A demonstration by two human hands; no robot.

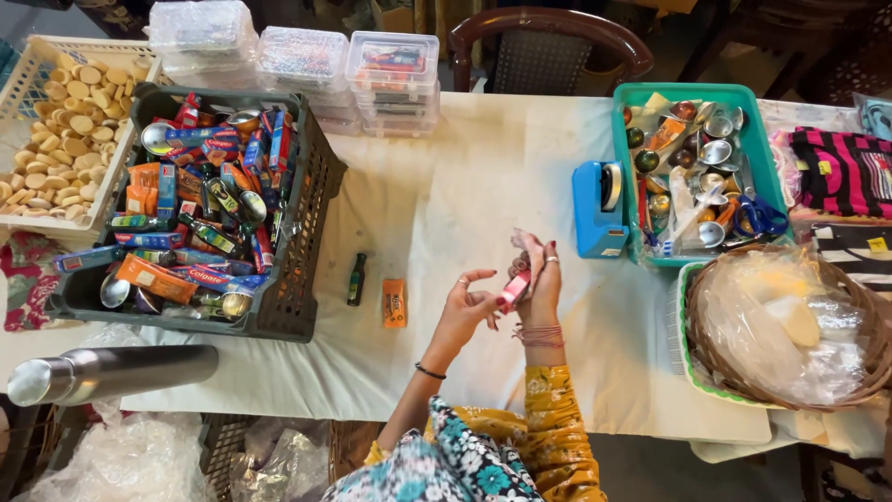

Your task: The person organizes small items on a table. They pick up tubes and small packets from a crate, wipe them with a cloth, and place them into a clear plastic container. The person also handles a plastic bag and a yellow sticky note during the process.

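So the small pink packet (513,290) sits pinched in the right hand (539,284), fingers clamped on it, mid-desk (465,186). Left hand (467,311) is just beside it, fingers spread apart, holding nothing. Dark plastic crate (307,242) on the left is crammed with tubes and shiny tins; teal tray (683,93) on the right holds metal bowls and scissors. Wicker basket (734,381) has crinkly plastic inside.

Both forearms raised together, left hand (467,302) fingers spread, right hand (539,279) closed in a grip.
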